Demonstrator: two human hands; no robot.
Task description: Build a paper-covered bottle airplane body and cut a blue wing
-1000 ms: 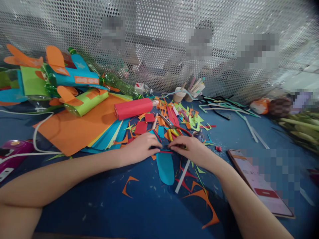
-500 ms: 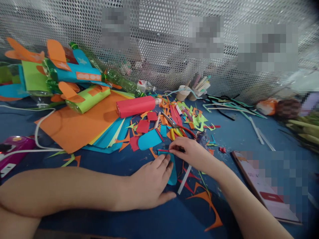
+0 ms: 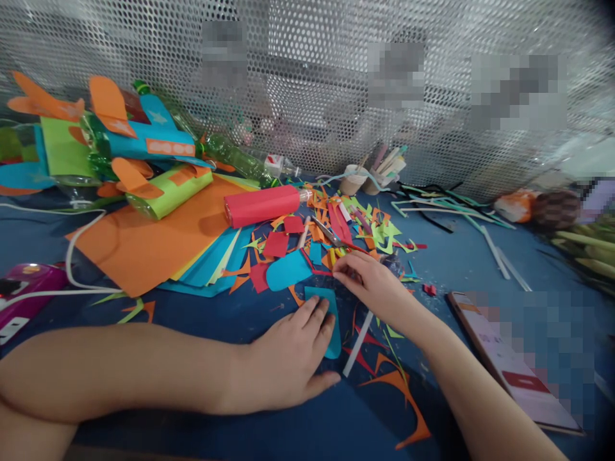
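Note:
My left hand [image 3: 300, 355] lies flat with spread fingers on a blue paper piece [image 3: 331, 346] with one rounded end. My right hand [image 3: 365, 278] pinches the right end of a thin red strip [image 3: 321, 273], just above that piece. Another rounded blue piece [image 3: 288, 270] rests to the left of the strip, with a red edging along its right side. Beyond my right fingers are scissors [image 3: 327, 232] with red handles, partly hidden. A white strip [image 3: 358, 346] lies between my hands on the blue table [image 3: 269, 435].
Behind are a red-wrapped bottle [image 3: 262, 206], a green-wrapped bottle [image 3: 175, 191] and a blue bottle plane [image 3: 148, 139]. Orange sheets [image 3: 158, 237] and many scraps are spread about. A phone [image 3: 514, 365] lies at right, cups of pens [image 3: 353, 180] at the back, a purple tool [image 3: 36, 291] at left.
My right hand has moved up and slightly right, lifting the red strip off the top edge of the blue piece. My left hand has stayed in place.

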